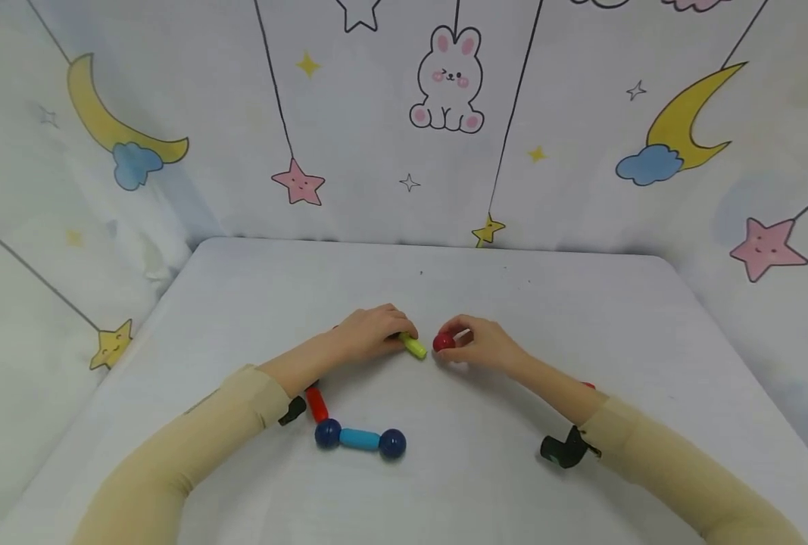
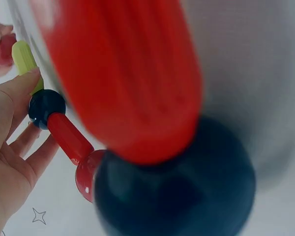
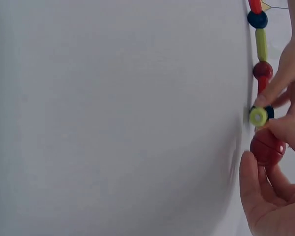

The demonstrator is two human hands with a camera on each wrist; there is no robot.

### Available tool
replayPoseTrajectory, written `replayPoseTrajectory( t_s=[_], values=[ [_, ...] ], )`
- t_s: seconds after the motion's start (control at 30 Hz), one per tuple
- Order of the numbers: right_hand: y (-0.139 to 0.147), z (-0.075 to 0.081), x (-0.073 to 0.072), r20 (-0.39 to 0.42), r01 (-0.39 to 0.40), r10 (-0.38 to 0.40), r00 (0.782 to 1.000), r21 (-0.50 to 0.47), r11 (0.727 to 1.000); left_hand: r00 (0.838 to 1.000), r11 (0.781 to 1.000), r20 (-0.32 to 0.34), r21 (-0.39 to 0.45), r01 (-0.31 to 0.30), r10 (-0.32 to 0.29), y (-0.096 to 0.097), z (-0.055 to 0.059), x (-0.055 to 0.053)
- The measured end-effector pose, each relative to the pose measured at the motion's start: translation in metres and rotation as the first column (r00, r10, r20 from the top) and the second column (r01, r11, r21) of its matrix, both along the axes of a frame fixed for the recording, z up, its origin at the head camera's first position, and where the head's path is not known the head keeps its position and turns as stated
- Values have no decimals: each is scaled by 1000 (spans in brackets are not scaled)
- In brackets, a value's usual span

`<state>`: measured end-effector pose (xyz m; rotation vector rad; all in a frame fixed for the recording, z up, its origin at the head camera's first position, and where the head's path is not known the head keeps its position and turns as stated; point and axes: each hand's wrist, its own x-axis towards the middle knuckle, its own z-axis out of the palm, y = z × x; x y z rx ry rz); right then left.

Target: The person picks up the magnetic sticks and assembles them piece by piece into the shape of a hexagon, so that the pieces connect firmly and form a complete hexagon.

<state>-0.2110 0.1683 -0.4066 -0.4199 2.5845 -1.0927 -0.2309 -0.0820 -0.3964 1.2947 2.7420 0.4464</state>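
Observation:
My left hand [image 1: 376, 333] pinches a yellow-green rod [image 1: 413, 347] whose free end points toward my right hand. In the left wrist view this rod meets a dark blue ball [image 2: 46, 108], followed by a short red rod [image 2: 71, 138] and a red ball [image 2: 87, 174]. My right hand [image 1: 481, 344] holds a loose red ball [image 1: 443, 342] between thumb and fingers, a small gap away from the rod's tip. Below my left forearm, the chain shows a red rod [image 1: 316, 404], a dark blue ball [image 1: 327, 433], a light blue rod [image 1: 360, 439] and another dark blue ball [image 1: 393, 443].
All of this lies on a white-covered table [image 1: 472, 492]. A patterned cloth [image 1: 376, 136] hangs behind and at both sides. Dark wrist devices [image 1: 563, 451] sit under both forearms. A small red piece [image 1: 588, 385] shows beyond the right forearm, mostly hidden.

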Motion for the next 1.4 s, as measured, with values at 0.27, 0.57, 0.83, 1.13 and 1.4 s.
replayPoseTrajectory(
  t_s=[0.27,0.57,0.83,1.13,1.4],
  values=[
    [4,-2,13,-17,43,-42,999,7,999,1000,1000,-4,-1,-22,22,13,-3,-9],
    [7,-8,17,-5,78,-78,997,7,997,1000,1000,-6,10,9,-9,24,-5,-12],
    [11,-8,17,-6,89,-89,996,2,996,999,999,-15,10,44,-44,35,0,-9],
    [24,-4,19,-2,59,-59,998,-29,998,997,994,13,-80,73,-73,55,9,-3],
    [93,34,36,-95,-130,154,984,222,966,997,992,0,-107,72,-73,59,8,-4]
  ],
)
